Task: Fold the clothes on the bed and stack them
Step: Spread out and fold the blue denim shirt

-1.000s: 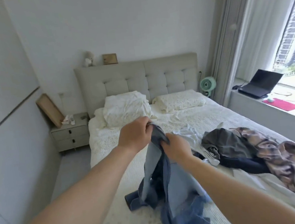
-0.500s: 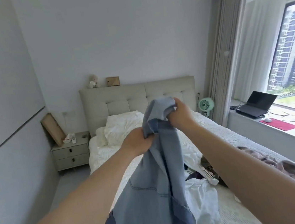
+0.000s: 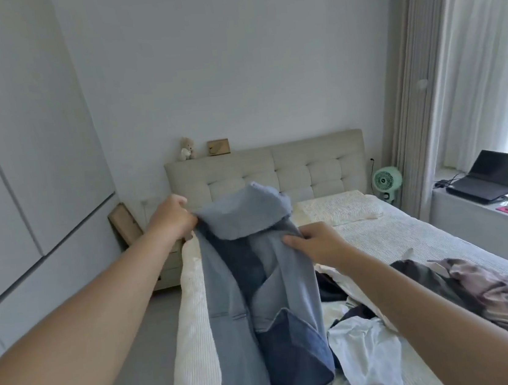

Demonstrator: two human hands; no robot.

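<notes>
blue denim garment (image 3: 256, 275) is being held up above the bed (image 3: 405, 237), gripped at its top left edge by the left hand (image 3: 172, 216) and pinched at its right edge by the right hand (image 3: 316, 243). other clothes (image 3: 469, 290) are being left heaped on the bed's right side.

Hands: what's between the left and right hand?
In the head view, the blue garment spans the gap: left hand grips its upper edge, right hand pinches lower.
</notes>
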